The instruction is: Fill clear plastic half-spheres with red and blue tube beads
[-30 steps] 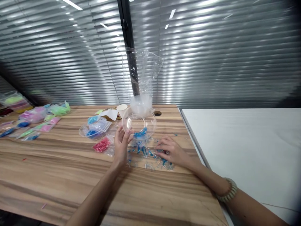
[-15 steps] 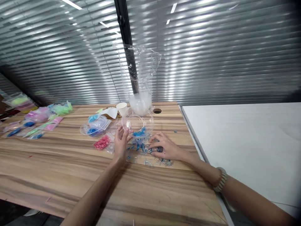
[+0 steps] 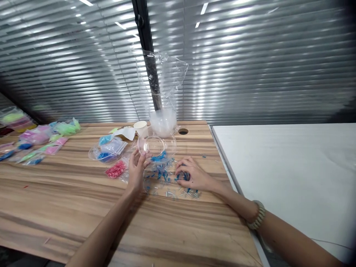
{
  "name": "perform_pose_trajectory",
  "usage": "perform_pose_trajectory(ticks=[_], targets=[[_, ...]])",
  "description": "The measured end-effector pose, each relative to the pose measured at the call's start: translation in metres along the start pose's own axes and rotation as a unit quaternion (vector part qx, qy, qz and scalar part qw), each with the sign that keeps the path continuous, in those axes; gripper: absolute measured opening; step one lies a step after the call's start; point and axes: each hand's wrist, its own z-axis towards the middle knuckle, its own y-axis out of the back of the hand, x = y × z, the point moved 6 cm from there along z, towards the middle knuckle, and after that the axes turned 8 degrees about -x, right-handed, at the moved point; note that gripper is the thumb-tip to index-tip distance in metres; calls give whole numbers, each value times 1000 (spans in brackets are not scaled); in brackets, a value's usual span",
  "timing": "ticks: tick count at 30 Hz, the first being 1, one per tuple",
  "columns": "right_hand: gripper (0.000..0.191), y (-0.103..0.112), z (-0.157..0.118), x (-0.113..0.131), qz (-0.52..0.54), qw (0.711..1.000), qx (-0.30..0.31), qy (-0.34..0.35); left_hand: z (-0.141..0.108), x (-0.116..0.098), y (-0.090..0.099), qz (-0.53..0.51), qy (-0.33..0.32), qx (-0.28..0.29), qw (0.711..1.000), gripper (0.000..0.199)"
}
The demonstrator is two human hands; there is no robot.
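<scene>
My left hand (image 3: 136,171) grips the near left side of a clear round plastic container (image 3: 172,146), which leans tilted toward me. Inside its lower edge lies a small heap of blue tube pieces (image 3: 158,157). My right hand (image 3: 194,175) rests low over the table to the right, its fingers curled around small blue pieces (image 3: 178,177). Their exact number is hidden by the fingers. Between and below the hands, loose blue and clear tube pieces (image 3: 192,193) lie scattered on a transparent sheet or bag on the wooden table (image 3: 178,226).
Behind the container stand a paper cup (image 3: 140,127) and a plastic bag of white material (image 3: 162,122). To the left are a bag of red pieces (image 3: 115,169), a clear bowl with blue contents (image 3: 105,155) and several coloured bags (image 3: 55,133). A white board (image 3: 278,159) adjoins the right edge.
The whole view has shifted slightly, with the table things now further left. My left hand stays on the container; the right hand's fingers stay curled over the blue pieces.
</scene>
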Motion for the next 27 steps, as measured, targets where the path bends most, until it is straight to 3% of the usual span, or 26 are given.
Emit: perform_pose_trajectory(ticks=[17,27], targets=[[4,0,-4,-2,27,1000,-3,-13,-4,-4,-3,15,-6,27,999,45],[6,1,-3,-5,42,999,-11,-9,-8,-7,-10,36,7,38,999,48]])
